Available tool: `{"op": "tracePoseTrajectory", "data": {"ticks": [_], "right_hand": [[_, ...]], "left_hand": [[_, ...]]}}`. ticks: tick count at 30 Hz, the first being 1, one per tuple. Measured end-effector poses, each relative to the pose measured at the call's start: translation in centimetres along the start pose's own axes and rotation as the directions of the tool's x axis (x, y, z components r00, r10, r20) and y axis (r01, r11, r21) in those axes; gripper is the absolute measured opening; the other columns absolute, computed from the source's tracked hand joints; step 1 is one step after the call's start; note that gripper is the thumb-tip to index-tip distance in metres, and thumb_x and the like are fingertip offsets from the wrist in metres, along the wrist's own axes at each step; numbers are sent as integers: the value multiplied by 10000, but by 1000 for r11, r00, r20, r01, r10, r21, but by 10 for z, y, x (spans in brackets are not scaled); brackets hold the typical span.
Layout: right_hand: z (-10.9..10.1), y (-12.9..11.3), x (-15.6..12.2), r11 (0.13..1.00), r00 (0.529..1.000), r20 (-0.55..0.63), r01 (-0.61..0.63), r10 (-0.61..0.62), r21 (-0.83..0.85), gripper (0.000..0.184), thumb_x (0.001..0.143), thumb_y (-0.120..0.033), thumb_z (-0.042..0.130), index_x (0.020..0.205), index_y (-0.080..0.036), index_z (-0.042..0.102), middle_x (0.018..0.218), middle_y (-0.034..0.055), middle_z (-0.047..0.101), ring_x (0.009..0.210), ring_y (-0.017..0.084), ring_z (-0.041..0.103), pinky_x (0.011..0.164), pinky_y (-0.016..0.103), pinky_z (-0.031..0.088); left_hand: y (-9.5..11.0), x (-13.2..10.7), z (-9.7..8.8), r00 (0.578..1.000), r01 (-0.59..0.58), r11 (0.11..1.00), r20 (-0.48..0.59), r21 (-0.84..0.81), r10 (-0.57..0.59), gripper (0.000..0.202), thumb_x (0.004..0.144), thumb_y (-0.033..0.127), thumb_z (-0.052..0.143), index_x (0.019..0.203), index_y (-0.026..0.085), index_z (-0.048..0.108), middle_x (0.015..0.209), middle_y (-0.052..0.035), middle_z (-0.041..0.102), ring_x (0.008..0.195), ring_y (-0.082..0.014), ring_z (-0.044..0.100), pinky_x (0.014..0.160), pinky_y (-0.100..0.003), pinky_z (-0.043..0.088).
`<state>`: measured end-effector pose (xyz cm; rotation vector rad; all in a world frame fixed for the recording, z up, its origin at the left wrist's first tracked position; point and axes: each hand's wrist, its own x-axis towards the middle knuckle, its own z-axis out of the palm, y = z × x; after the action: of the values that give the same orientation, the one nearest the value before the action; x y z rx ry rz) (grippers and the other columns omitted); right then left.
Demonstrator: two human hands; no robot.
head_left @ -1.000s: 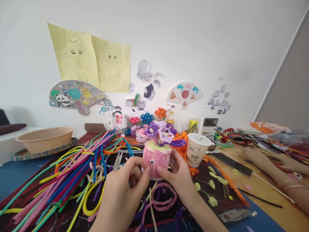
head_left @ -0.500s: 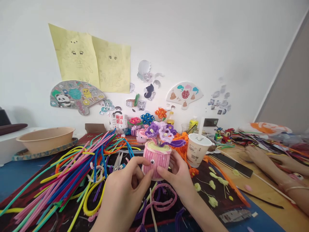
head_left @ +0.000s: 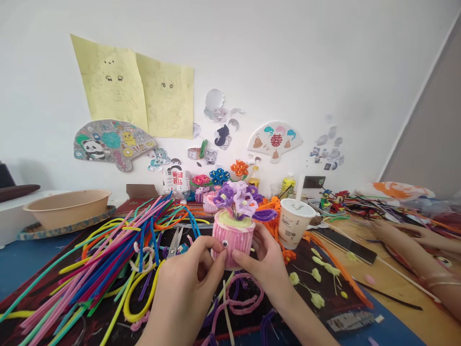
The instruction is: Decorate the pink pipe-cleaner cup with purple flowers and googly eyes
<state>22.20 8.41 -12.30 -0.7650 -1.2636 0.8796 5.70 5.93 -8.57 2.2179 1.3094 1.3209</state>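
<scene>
A small flowerpot point(head_left: 237, 235) covered in pink pipe cleaners stands upright between my hands, with a pale green top. Purple and lilac pipe-cleaner flowers point(head_left: 245, 199) rise from it. My right hand point(head_left: 266, 264) wraps the pot's right side, its thumb across the front. A black-and-white googly eye point(head_left: 225, 243) sits against the pot's front. My left hand point(head_left: 187, 278) is closed in a pinch at this eye, thumb and forefinger touching its left edge and the pot. Below the pot, a pink pipe cleaner point(head_left: 245, 310) lies curled on the dark mat.
Bundled coloured pipe cleaners point(head_left: 97, 259) and scissors point(head_left: 175, 242) lie left. A lidded paper cup point(head_left: 293, 230) with a straw stands right, near a phone point(head_left: 345, 245) and pale green flower pieces point(head_left: 317, 276). Another person's arms point(head_left: 428, 254) rest at the far right.
My left thumb and forefinger have closed in on the googly eye. The pot has shifted slightly left. The other person's hands have moved at the right.
</scene>
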Motion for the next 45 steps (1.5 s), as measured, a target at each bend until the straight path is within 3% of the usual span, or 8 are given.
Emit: {"op": "tracePoseTrajectory", "data": {"ticks": [4,8,14,21,32,37,40,45], "right_hand": [[1,-2,0,1000,1000,4,-24,24,12,489,667,-329,817,1083,-217,586,1033,71,719,1060,278,640,914,395,499],[3,-6,2,998,995,-81,-48,51,34,469,641,-368,826,1028,-208,615,1031,77,721,995,270,663,897,393,514],[3,-9,4,997,989,-138,-48,57,63,484,609,-405,827,1010,-221,628,994,71,726,951,264,667,868,389,529],[2,-6,2,996,992,-111,-54,62,74,497,605,-392,839,1022,-236,618,1036,57,716,980,255,658,899,384,514],[2,-5,1,996,995,-82,-47,53,74,478,641,-383,825,1039,-237,604,1039,55,707,976,243,653,901,378,502],[2,-5,2,997,995,-84,-50,56,64,474,634,-387,824,1025,-236,603,1025,55,710,967,250,657,893,385,506],[2,-5,2,997,994,-93,-53,58,61,466,627,-388,824,1011,-235,608,1031,58,712,968,257,659,892,388,508],[2,-5,1,998,995,-82,-47,51,50,478,642,-391,822,1031,-229,598,1056,66,702,979,257,656,904,394,502]], "left_hand": [[10,2,-6,989,131,982,84,-136,-121,185,839,380,513,783,220,589,454,88,452,416,-87,406,427,-190,288],[11,4,-13,980,196,948,90,-249,-179,207,812,412,537,758,216,578,431,87,453,391,-88,409,420,-190,307],[5,5,-14,989,146,961,18,-236,-146,181,828,391,569,852,225,635,445,85,498,400,-84,443,434,-180,329],[12,3,-6,990,86,977,-93,-195,-106,160,802,337,599,724,221,521,458,97,459,409,-73,394,409,-174,276],[4,4,-9,997,80,981,6,-178,-80,130,862,344,565,797,236,600,601,76,606,509,-76,545,501,-167,395],[5,3,-8,989,147,953,67,-263,-134,133,871,352,550,809,239,582,592,75,604,441,-76,525,396,-167,359],[4,3,-8,992,119,958,79,-259,-102,119,873,347,546,836,241,583,612,81,614,399,-62,478,383,-164,363],[3,3,-7,1000,14,984,8,-180,-13,52,889,285,531,886,259,576,679,88,661,554,-67,606,520,-138,448]]}}
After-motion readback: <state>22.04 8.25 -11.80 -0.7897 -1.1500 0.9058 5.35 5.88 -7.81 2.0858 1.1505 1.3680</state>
